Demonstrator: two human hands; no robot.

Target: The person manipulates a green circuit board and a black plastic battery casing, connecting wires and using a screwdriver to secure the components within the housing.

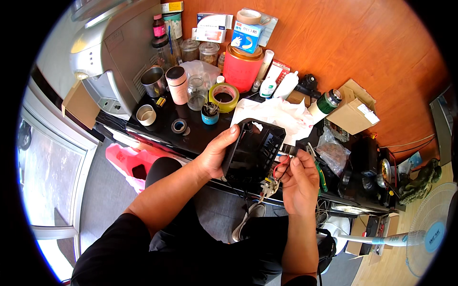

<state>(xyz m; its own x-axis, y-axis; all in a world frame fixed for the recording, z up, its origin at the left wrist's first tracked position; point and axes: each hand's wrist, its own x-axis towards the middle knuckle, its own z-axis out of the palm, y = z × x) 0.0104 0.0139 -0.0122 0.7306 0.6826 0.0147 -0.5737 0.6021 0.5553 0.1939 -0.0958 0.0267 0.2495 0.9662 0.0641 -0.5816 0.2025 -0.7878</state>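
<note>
My left hand grips the left side of an open black plastic housing, its thumb on the upper rim. The hollow inside of the housing faces me, with ribs along its walls. At its right edge, my right hand is closed with thumb and fingers pinched near a red wire and a small dark part. Just what the fingertips hold is hidden. Below the housing's lower right corner hangs a small metal-and-white component with wires.
Behind the housing, crumpled white paper lies on the black table. Yellow tape roll, pink tumbler, glass jar and red canister stand further back. A water dispenser is at left, a fan at lower right.
</note>
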